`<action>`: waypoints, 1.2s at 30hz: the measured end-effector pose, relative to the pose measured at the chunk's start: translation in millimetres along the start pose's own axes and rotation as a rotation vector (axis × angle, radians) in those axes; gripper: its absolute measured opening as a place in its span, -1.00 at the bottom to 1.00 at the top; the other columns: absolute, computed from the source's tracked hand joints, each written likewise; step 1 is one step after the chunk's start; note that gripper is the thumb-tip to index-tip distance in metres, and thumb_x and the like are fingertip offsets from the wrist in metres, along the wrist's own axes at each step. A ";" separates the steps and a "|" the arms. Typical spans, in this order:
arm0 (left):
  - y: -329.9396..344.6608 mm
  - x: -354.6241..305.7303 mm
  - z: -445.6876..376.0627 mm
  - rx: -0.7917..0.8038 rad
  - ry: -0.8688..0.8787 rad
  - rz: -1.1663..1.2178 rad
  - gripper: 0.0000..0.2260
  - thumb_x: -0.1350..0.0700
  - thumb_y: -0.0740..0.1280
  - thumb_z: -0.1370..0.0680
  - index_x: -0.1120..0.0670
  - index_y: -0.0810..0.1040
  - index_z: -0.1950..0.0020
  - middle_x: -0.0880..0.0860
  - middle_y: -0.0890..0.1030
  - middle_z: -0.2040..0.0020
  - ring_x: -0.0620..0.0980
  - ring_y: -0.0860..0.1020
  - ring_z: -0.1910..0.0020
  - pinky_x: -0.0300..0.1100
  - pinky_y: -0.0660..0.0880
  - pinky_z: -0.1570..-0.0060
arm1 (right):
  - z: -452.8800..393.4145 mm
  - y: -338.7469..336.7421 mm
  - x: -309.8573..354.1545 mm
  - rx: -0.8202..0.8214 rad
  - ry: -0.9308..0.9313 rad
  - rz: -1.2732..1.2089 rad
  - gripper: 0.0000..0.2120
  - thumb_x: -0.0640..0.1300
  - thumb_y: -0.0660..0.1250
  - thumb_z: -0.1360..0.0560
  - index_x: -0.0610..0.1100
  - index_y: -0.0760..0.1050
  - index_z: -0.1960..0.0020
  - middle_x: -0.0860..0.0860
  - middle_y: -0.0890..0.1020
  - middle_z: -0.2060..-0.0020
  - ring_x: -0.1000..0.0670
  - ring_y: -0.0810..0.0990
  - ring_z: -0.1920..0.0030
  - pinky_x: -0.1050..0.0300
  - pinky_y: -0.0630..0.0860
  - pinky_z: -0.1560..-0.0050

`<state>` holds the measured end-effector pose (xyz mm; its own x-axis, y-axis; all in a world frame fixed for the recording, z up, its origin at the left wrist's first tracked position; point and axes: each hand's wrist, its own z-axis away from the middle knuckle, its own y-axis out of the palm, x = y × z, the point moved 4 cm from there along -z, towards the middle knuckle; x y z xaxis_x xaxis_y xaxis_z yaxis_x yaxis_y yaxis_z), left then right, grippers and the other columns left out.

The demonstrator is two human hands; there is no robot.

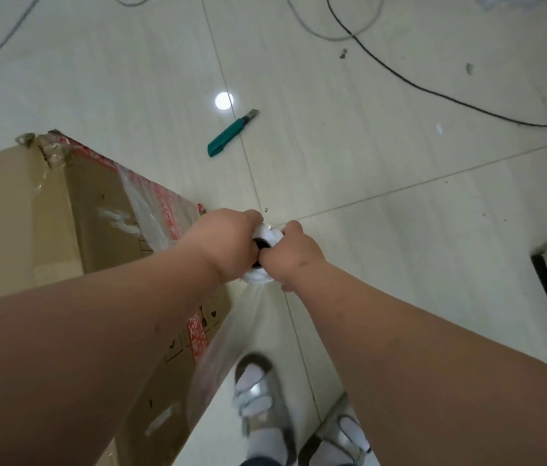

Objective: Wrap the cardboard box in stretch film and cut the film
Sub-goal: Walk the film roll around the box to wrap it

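Black cable [433, 90] and grey cable [316, 31] snaking far beyond hands; sandalled feet [258, 401] below them on tile floor [400, 230].

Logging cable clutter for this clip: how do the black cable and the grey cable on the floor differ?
The black cable is dark and thin; the grey cable is pale and blends with the floor tiles. The black cable sweeps from the top edge down to the right edge; the grey cable hangs in a loop near the top edge. Both lie loose on the floor, crossing near the top, beyond the teal utility knife.
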<state>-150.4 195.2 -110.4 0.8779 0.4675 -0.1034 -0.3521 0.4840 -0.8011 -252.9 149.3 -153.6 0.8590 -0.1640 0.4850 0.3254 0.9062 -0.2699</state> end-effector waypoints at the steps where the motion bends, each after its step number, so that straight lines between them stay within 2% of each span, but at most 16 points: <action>1: -0.3 4.7 0.1 -0.012 -0.030 0.039 -0.79 0.08 0.21 -0.52 0.11 0.47 -0.11 0.06 0.59 0.15 0.05 0.53 0.18 -0.13 0.42 0.24 | -3.6 -1.5 5.2 -0.004 -0.005 0.017 -0.62 -0.09 0.28 -0.49 -0.13 0.27 -0.24 -0.10 0.53 -0.02 -0.14 0.57 0.04 0.03 0.55 0.11; 2: -1.0 10.5 0.9 -0.014 -0.074 0.085 -0.74 0.05 0.22 -0.53 0.12 0.45 -0.17 0.09 0.60 0.08 0.05 0.53 0.15 -0.12 0.45 0.21 | -7.1 -1.9 11.5 0.001 -0.012 0.049 -0.63 -0.10 0.28 -0.49 -0.15 0.28 -0.24 -0.10 0.52 0.00 -0.15 0.57 0.05 0.05 0.51 0.15; 4: 3.7 23.1 -0.6 0.089 -0.199 0.153 -0.67 -0.02 0.25 -0.53 0.13 0.41 -0.22 0.09 0.58 0.04 0.03 0.52 0.17 -0.12 0.48 0.20 | -12.6 -5.0 22.8 0.003 -0.033 0.118 -0.61 -0.10 0.29 -0.48 -0.18 0.29 -0.24 -0.09 0.50 0.03 -0.15 0.57 0.01 0.06 0.47 0.16; 7: 10.1 40.4 -12.4 0.261 -0.400 0.446 -0.81 0.05 0.26 -0.52 0.15 0.49 -0.03 0.10 0.58 0.22 -0.02 0.55 0.39 -0.23 0.46 0.43 | -18.0 -8.9 40.9 0.001 -0.044 0.212 -0.57 -0.01 0.29 -0.50 -0.20 0.31 -0.26 -0.07 0.49 0.02 -0.13 0.57 0.02 0.09 0.43 0.19; 8: 7.2 45.3 -17.3 0.284 -0.411 0.444 -0.86 0.10 0.24 -0.53 0.16 0.50 0.04 0.09 0.57 0.27 -0.04 0.54 0.44 -0.26 0.44 0.48 | -19.5 -8.2 48.8 0.011 -0.058 0.267 -0.56 0.01 0.29 -0.51 -0.20 0.31 -0.27 -0.07 0.50 0.01 -0.11 0.54 0.05 0.10 0.40 0.21; 9: 1.0 48.9 -24.1 0.288 -0.383 0.363 -0.89 0.14 0.23 -0.54 0.16 0.49 0.08 0.08 0.56 0.29 -0.03 0.53 0.43 -0.26 0.44 0.46 | -21.0 -7.9 57.1 0.022 -0.077 0.321 -0.56 0.01 0.28 -0.52 -0.19 0.29 -0.29 -0.09 0.52 -0.01 -0.10 0.51 0.07 0.10 0.38 0.21; 11: -17.0 54.2 -35.1 0.291 -0.299 0.151 -0.87 0.14 0.23 -0.57 0.17 0.52 0.02 0.07 0.56 0.20 0.03 0.59 0.20 -0.21 0.48 0.22 | -25.6 -6.4 75.5 0.045 -0.101 0.403 -0.55 -0.04 0.27 -0.52 -0.18 0.27 -0.34 -0.13 0.54 -0.10 -0.11 0.49 0.05 0.08 0.39 0.16; 13: -33.0 60.3 -46.7 0.272 -0.221 0.015 -0.83 0.13 0.25 -0.57 0.18 0.55 -0.06 0.04 0.50 0.23 0.07 0.59 -0.01 -0.15 0.47 0.02 | -31.6 -7.1 93.8 0.059 -0.098 0.406 -0.52 -0.06 0.29 -0.50 -0.17 0.26 -0.36 -0.17 0.54 -0.13 -0.15 0.56 -0.01 0.02 0.51 0.10; 14: -41.9 62.5 -52.2 0.257 -0.188 -0.023 -0.85 0.13 0.26 -0.56 0.17 0.55 -0.04 0.03 0.45 0.28 0.08 0.59 -0.02 -0.14 0.47 -0.01 | -33.4 -8.1 102.2 0.070 -0.093 0.373 -0.50 -0.07 0.31 -0.48 -0.14 0.25 -0.36 -0.18 0.55 -0.11 -0.18 0.60 -0.02 -0.03 0.59 0.06; 16: -57.7 67.9 -61.4 0.228 -0.142 -0.087 -0.94 0.16 0.29 -0.52 0.15 0.52 0.09 0.02 0.44 0.31 0.06 0.58 0.13 -0.12 0.47 0.06 | -36.0 -8.5 116.8 0.114 -0.088 0.288 -0.50 -0.06 0.30 -0.45 -0.11 0.27 -0.34 -0.20 0.59 -0.01 -0.21 0.66 0.09 -0.11 0.67 0.11; 19: -71.4 78.3 -70.7 0.172 -0.118 -0.113 -0.85 0.20 0.31 -0.44 0.09 0.39 0.31 0.00 0.44 0.38 -0.05 0.42 0.41 -0.15 0.41 0.24 | -41.6 -8.9 132.3 0.149 -0.100 0.231 -0.58 -0.03 0.25 -0.42 -0.13 0.37 -0.25 -0.19 0.63 0.10 -0.18 0.69 0.21 -0.10 0.68 0.21; 21: -75.0 85.9 -75.9 0.160 -0.116 -0.108 -0.88 0.19 0.32 -0.40 0.07 0.40 0.28 -0.01 0.45 0.36 -0.07 0.40 0.42 -0.16 0.41 0.25 | -50.3 -10.0 139.3 0.136 -0.132 0.303 -0.64 0.00 0.25 -0.49 -0.10 0.38 -0.24 -0.14 0.60 0.01 -0.16 0.66 0.08 -0.09 0.66 0.08; 24: -74.9 100.9 -83.1 0.135 -0.158 -0.071 -0.86 0.17 0.32 -0.39 0.04 0.35 0.18 -0.01 0.43 0.31 -0.09 0.37 0.39 -0.13 0.42 0.23 | -64.4 -6.5 152.4 0.196 -0.198 0.428 -0.65 0.00 0.22 -0.58 -0.03 0.34 -0.34 -0.11 0.47 -0.18 -0.18 0.51 -0.16 -0.09 0.55 -0.16; 28: -74.4 121.2 -80.0 0.082 -0.281 0.069 -0.85 0.06 0.26 -0.50 0.04 0.31 0.04 0.00 0.43 0.24 -0.02 0.42 0.29 -0.10 0.37 0.22 | -88.1 -2.5 164.3 0.181 -0.141 0.331 -0.55 -0.02 0.29 -0.48 -0.19 0.32 -0.29 -0.14 0.55 -0.10 -0.16 0.60 -0.05 0.00 0.59 0.03; 32: -69.8 136.2 -73.4 0.204 -0.458 0.158 -0.71 -0.03 0.26 -0.54 0.07 0.37 -0.19 0.01 0.50 0.10 0.03 0.50 0.11 -0.10 0.45 0.13 | -92.0 4.8 175.4 0.264 -0.150 0.396 -0.51 -0.01 0.29 -0.50 -0.16 0.26 -0.35 -0.13 0.54 -0.08 -0.14 0.59 0.04 0.05 0.53 0.16; 36: -72.2 140.5 -79.1 0.264 -0.542 0.228 -0.73 0.03 0.26 -0.56 0.09 0.40 -0.21 0.01 0.46 0.11 0.02 0.47 0.08 -0.14 0.44 0.07 | -99.4 5.8 185.4 0.318 -0.129 0.494 -0.52 0.00 0.27 -0.52 -0.14 0.25 -0.36 -0.10 0.55 -0.07 -0.11 0.62 0.01 0.12 0.47 0.28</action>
<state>24.0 167.4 -113.7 0.5078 0.8540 0.1137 -0.6390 0.4619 -0.6151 -52.5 85.5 -147.9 0.8168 0.3374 0.4679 -0.2516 0.9383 -0.2372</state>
